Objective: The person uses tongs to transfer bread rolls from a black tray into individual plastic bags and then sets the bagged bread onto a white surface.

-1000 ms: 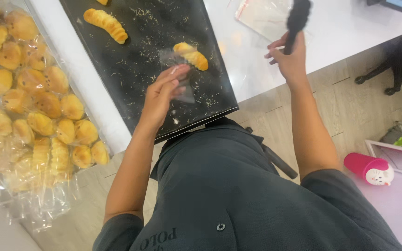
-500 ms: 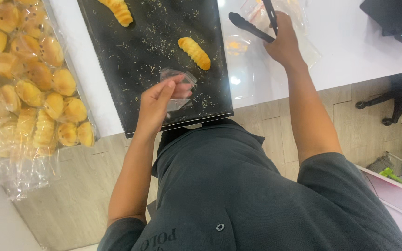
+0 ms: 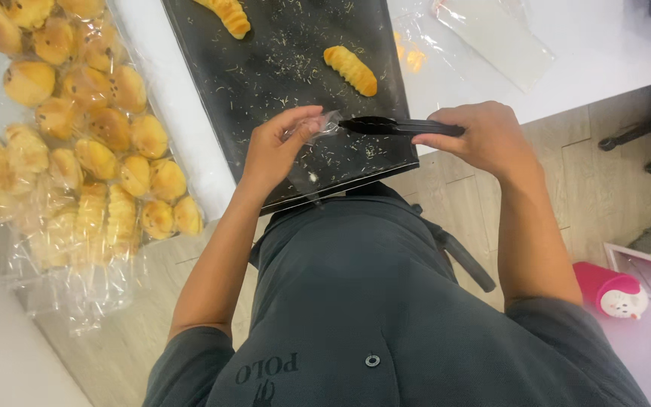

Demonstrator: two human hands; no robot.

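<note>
My left hand (image 3: 276,147) pinches a small clear plastic bag (image 3: 312,132) over the near edge of a black baking tray (image 3: 280,83). My right hand (image 3: 484,136) grips black tongs (image 3: 397,126) that point left, their tips touching the bag's mouth. Two golden ridged pastries lie on the tray, one (image 3: 350,70) just beyond the tongs and one (image 3: 225,13) at the top edge. The tray surface is strewn with crumbs.
A heap of bagged golden buns (image 3: 77,136) covers the counter to the left. More clear bags (image 3: 491,34) lie on the white counter at top right. A pink container (image 3: 612,290) stands on the floor at right, near a chair's legs (image 3: 642,143).
My right hand came down from the far counter with the tongs and brought them across to the bag. My left hand lifted the bag slightly off the tray.
</note>
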